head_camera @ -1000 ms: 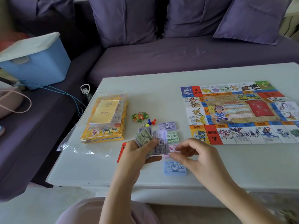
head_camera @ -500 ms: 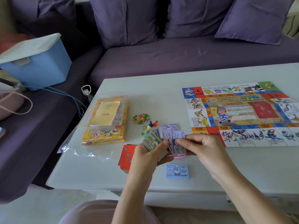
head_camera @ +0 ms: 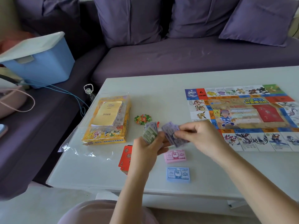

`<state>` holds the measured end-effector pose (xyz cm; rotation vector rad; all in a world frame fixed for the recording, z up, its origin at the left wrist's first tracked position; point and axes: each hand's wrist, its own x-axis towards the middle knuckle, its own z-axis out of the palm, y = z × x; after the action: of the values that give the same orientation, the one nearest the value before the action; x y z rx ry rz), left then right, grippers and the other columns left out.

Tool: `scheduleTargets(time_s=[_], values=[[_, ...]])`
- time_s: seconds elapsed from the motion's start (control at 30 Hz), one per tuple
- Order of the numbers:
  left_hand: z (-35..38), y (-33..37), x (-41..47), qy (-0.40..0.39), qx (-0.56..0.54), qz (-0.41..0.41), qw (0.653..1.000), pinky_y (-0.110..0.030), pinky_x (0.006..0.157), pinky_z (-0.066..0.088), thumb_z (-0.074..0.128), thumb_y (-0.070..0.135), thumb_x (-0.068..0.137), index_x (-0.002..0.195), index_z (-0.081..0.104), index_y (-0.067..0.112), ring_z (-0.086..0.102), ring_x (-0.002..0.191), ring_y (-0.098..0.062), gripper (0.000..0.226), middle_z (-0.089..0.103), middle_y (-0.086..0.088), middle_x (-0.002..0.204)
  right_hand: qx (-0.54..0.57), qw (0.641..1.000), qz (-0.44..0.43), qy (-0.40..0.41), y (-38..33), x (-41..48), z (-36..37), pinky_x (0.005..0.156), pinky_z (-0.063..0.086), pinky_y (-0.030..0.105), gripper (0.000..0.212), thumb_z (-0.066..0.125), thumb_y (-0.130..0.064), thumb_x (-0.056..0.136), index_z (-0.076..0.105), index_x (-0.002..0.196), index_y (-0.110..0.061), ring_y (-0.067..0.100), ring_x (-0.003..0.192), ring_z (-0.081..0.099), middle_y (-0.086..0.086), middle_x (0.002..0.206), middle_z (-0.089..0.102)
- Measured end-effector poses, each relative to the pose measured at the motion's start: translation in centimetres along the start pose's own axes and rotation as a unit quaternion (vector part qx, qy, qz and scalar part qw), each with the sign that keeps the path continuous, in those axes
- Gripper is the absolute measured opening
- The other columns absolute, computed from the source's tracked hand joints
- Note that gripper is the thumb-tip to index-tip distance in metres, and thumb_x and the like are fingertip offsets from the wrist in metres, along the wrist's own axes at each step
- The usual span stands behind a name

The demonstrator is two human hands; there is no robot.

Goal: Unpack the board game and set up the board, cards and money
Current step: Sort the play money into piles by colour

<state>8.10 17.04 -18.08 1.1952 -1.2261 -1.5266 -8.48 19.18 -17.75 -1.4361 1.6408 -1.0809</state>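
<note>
Over white table (head_camera: 161,88), left grip (head_camera: 145,147) clutches green-fronted money fan (head_camera: 149,133); right grip (head_camera: 200,136) pinches blurred purple bills (head_camera: 171,131).

Left forearm (head_camera: 130,191) and right forearm (head_camera: 250,180) bare; pale pink garment (head_camera: 97,212) over the lap.

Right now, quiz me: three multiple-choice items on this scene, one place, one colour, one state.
1. The blue money stack lies: A on the floor; B on the table, nearer the person than the pink stack; C on a cushion.
2. The card deck beside the left hand, which holds fanned notes, is: A red; B green; C white.
3. The right hand: A lies flat; B pinches purple notes; C hangs empty.
Answers: B, it lies this side of the pink stack; A, its backs are red; B, it clamps the notes.
</note>
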Motion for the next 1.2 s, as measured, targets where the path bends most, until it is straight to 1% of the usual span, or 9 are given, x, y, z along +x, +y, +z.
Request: scheduleTargets(time_s=[0.07, 0.2, 0.33, 0.47, 0.53, 0.7, 0.93, 1.03, 1.2], values=[[-0.3, 0.0, 0.9, 0.032, -0.027, -0.007, 0.999, -0.024, 0.067, 0.058, 0.053, 0.013, 0.096, 0.084, 0.069, 0.008, 0.072, 0.078, -0.019, 0.020, 0.075, -0.008, 0.081, -0.038, 0.999, -0.022, 0.002, -0.2, 2.0, -1.0, 0.057, 0.037, 0.014, 0.008, 0.071, -0.017, 0.085, 0.074, 0.078, -0.018, -0.002, 0.056, 0.051, -0.005, 0.064, 0.068], [-0.6, -0.1, 2.3, 0.083, -0.091, -0.053, 0.991, -0.035, 0.081, 0.055, 0.048, 0.017, 0.099, 0.070, 0.067, 0.011, 0.069, 0.084, -0.024, 0.035, 0.074, -0.008, 0.081, -0.145, 0.988, -0.024, -0.057, -0.4, 6.2, -2.5, 0.074, 0.041, 0.014, 0.017, 0.061, -0.014, 0.093, 0.071, 0.107, -0.012, 0.004, 0.086, 0.060, -0.005, 0.098, 0.069], [-0.6, -0.5, 3.3, 0.087, -0.141, -0.088, 0.982, -0.031, 0.077, 0.052, 0.050, 0.018, 0.097, 0.078, 0.068, 0.008, 0.065, 0.086, -0.023, 0.028, 0.072, -0.006, 0.082, -0.199, 0.971, -0.011, -0.129, -0.8, 8.5, -2.5, 0.067, 0.042, 0.010, 0.015, 0.069, -0.017, 0.087, 0.072, 0.102, -0.018, 0.000, 0.079, 0.062, -0.012, 0.087, 0.069], [-0.5, -0.7, 3.7, 0.086, -0.146, -0.115, 0.979, -0.035, 0.085, 0.052, 0.049, 0.018, 0.098, 0.084, 0.068, 0.007, 0.064, 0.092, -0.023, 0.026, 0.071, -0.009, 0.093, -0.229, 0.957, -0.009, -0.175, -0.4, 9.5, -1.3, 0.065, 0.042, 0.012, 0.012, 0.071, -0.019, 0.085, 0.074, 0.097, -0.019, -0.002, 0.075, 0.063, -0.010, 0.085, 0.071], [-0.4, -0.7, 3.8, 0.079, -0.152, -0.126, 0.977, -0.036, 0.086, 0.051, 0.048, 0.017, 0.098, 0.087, 0.067, 0.005, 0.064, 0.095, -0.025, 0.026, 0.070, -0.012, 0.098, -0.244, 0.953, -0.011, -0.179, 0.0, 9.8, -0.9, 0.065, 0.042, 0.014, 0.013, 0.072, -0.022, 0.085, 0.074, 0.098, -0.019, -0.002, 0.076, 0.061, -0.009, 0.087, 0.070], [-0.2, -0.9, 4.3, 0.087, -0.162, -0.135, 0.974, -0.035, 0.089, 0.050, 0.049, 0.016, 0.098, 0.090, 0.068, 0.004, 0.062, 0.095, -0.023, 0.024, 0.070, -0.011, 0.097, -0.327, 0.928, 0.002, -0.179, 0.3, 10.0, -0.7, 0.073, 0.039, 0.024, 0.040, 0.072, -0.039, 0.081, 0.059, 0.117, -0.027, 0.008, 0.094, 0.052, -0.007, 0.109, 0.052], [-0.2, -1.1, 4.8, 0.076, -0.167, -0.151, 0.971, -0.033, 0.085, 0.050, 0.048, 0.017, 0.098, 0.088, 0.070, 0.004, 0.062, 0.094, -0.023, 0.028, 0.070, -0.011, 0.097, -0.381, 0.898, -0.003, -0.219, 0.4, 9.4, -0.1, 0.080, 0.043, 0.028, 0.045, 0.073, -0.030, 0.081, 0.054, 0.121, -0.027, 0.013, 0.101, 0.050, -0.005, 0.113, 0.043], [0.0, -1.3, 4.9, 0.070, -0.177, -0.160, 0.969, -0.031, 0.084, 0.050, 0.047, 0.016, 0.098, 0.087, 0.071, 0.006, 0.064, 0.091, -0.022, 0.028, 0.071, -0.010, 0.095, -0.378, 0.900, -0.018, -0.214, 0.8, 9.4, 0.5, 0.079, 0.043, 0.028, 0.042, 0.077, -0.030, 0.077, 0.057, 0.114, -0.026, 0.014, 0.102, 0.051, -0.002, 0.111, 0.048], [0.2, -1.2, 4.8, 0.065, -0.194, -0.170, 0.964, -0.033, 0.089, 0.049, 0.046, 0.013, 0.099, 0.093, 0.069, 0.003, 0.065, 0.090, -0.021, 0.026, 0.071, -0.010, 0.094, -0.354, 0.910, -0.031, -0.213, 0.9, 9.4, 1.0, 0.082, 0.045, 0.030, 0.034, 0.077, -0.026, 0.077, 0.060, 0.107, -0.027, 0.015, 0.100, 0.053, -0.003, 0.105, 0.050]])
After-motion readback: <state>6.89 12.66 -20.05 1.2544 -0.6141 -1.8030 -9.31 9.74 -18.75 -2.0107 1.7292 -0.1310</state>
